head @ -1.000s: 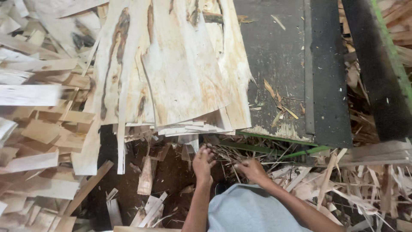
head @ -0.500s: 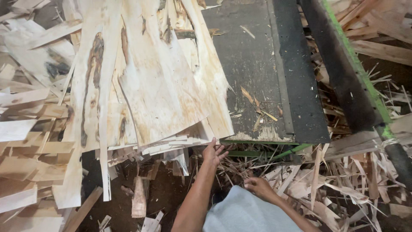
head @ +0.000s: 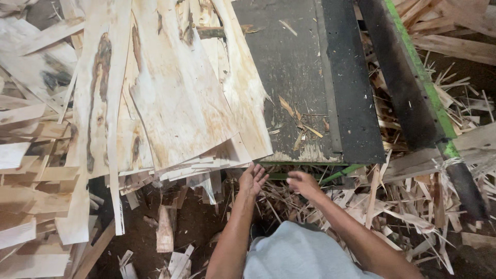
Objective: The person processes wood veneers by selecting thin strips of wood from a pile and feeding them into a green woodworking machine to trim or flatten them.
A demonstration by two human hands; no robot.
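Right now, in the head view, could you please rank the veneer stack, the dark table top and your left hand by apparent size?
1. veneer stack, largest
2. dark table top
3. left hand, by far the smallest

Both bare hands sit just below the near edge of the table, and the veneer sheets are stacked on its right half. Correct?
Not quite. The head view shows the veneer sheets on the table's left half; the right half is mostly bare. Left hand and right hand are placed as described.
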